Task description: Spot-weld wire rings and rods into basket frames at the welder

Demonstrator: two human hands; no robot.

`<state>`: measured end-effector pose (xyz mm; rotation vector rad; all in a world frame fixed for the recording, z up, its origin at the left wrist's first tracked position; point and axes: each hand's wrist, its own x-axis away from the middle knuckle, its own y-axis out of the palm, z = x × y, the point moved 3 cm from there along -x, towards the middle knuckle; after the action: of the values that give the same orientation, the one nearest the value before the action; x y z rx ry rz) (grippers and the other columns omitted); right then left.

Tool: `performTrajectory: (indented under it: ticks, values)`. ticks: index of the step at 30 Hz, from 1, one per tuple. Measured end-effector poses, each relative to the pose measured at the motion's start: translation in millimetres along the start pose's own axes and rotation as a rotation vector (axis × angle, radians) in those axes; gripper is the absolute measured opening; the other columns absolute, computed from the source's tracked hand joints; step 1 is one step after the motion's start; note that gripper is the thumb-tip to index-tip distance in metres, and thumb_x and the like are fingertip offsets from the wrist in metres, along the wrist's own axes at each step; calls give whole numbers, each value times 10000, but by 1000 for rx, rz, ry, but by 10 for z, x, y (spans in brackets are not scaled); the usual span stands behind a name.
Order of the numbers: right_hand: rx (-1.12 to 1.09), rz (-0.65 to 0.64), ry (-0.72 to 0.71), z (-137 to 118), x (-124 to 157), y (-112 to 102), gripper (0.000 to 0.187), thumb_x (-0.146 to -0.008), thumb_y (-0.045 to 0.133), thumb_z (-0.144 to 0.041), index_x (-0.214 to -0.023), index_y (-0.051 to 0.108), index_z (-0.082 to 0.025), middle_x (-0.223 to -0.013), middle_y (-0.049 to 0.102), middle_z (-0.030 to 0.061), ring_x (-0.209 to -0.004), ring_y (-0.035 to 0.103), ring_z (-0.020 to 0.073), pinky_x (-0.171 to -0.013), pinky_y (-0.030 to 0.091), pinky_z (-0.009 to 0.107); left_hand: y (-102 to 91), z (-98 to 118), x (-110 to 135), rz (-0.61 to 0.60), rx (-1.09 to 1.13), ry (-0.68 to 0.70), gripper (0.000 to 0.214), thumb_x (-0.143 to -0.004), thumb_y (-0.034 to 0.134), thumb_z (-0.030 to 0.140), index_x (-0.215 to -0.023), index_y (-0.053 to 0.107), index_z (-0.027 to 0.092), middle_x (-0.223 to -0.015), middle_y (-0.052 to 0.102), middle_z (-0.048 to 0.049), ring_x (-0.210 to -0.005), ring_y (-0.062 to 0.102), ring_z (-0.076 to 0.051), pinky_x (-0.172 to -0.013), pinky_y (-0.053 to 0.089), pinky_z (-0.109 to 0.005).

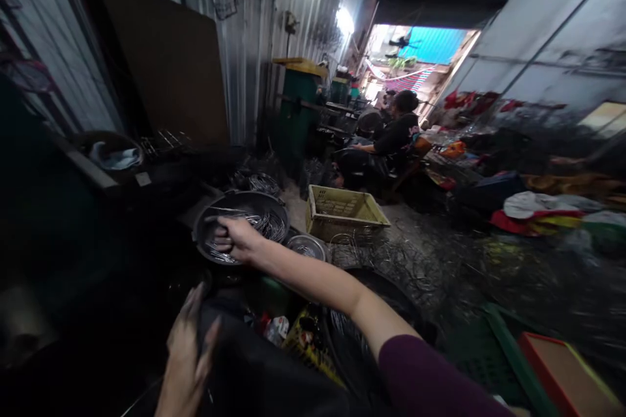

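Observation:
My right hand (238,239) reaches across into a dark round basin (274,205) full of thin metal wires (267,221). Its fingers are curled round a bunch of those wires. My left hand (188,355) is low at the bottom edge, fingers stretched out and apart, lying against a dark cloth or apron (254,371). It holds nothing that I can see. My right arm wears a purple sleeve (430,381).
A yellow plastic crate (345,212) stands on the littered floor beyond a small metal bowl (306,247). Another person (391,137) sits further back by a green machine (299,101). Corrugated metal wall and a brown board (166,58) at left; piled cloths at right.

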<state>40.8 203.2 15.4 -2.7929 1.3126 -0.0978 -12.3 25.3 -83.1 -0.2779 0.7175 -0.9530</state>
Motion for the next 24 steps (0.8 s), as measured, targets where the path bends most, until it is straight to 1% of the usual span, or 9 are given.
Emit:
performTrajectory:
  ticks: [2,5,8,11,14,16,19,22,24]
  values:
    - [-301,-102,8,-194,143,253,223,-914,271,-157,-823,473,-183,-529,244,-79,-422,238,81,-456,308,177,91,96,-27,1,42,-51,454,-837,407,490,-1214,512,259,-1210,587,-74,-1138,535,-297,-922,469,-476]
    - [-565,-226,50,-208,356,484,237,-929,275,-207,-825,488,-196,-543,332,-68,-434,311,82,-495,365,193,-81,180,22,53,107,-281,319,-851,390,504,-965,610,304,-902,672,-13,-857,641,-237,-661,540,-337]
    - [-62,-289,-22,185,567,570,206,-902,414,-308,-829,575,-202,-679,545,-19,-633,530,127,-682,456,272,-440,198,-30,235,293,-535,272,-822,487,517,-905,609,290,-722,620,12,-630,597,-168,-483,466,-241]
    - [373,-458,-211,643,909,691,161,-841,538,-311,-873,642,-192,-908,648,28,-891,588,175,-843,433,292,-592,246,-208,246,616,-622,325,-798,543,504,-976,585,235,-517,436,53,-416,422,-97,-393,367,-197]
    - [373,-492,-226,844,1236,788,187,-847,536,-294,-894,655,-158,-915,675,52,-864,609,168,-816,451,281,-584,228,-302,235,771,-677,353,-829,523,456,-1026,574,167,-476,308,80,-381,319,-65,-387,312,-172]
    - [316,-501,-177,861,1274,863,174,-842,535,-270,-898,650,-152,-907,680,51,-834,614,160,-799,463,291,-617,69,-260,169,884,-703,350,-873,476,404,-1066,555,124,-498,394,58,-407,385,-71,-436,373,-188]
    - [192,-540,-79,890,1070,1089,169,-811,565,-268,-927,624,-161,-830,668,30,-714,615,133,-678,500,269,-956,-263,115,156,727,-626,422,-906,421,409,-1207,491,122,-848,630,-80,-808,611,-161,-759,493,-310]
    - [74,-642,125,964,876,1376,171,-797,582,-286,-903,590,-152,-609,600,-21,-487,548,92,-458,457,204,-1282,-372,829,93,312,-482,616,-842,531,458,-1363,346,184,-1268,510,-128,-1206,456,-243,-1013,360,-412]
    - [46,-693,220,1001,821,1524,154,-802,584,-289,-840,585,-140,-529,561,-32,-429,516,79,-402,422,180,-1273,-409,1306,2,43,-417,865,-721,676,467,-1415,235,201,-1399,362,-152,-1300,330,-306,-1064,280,-478]
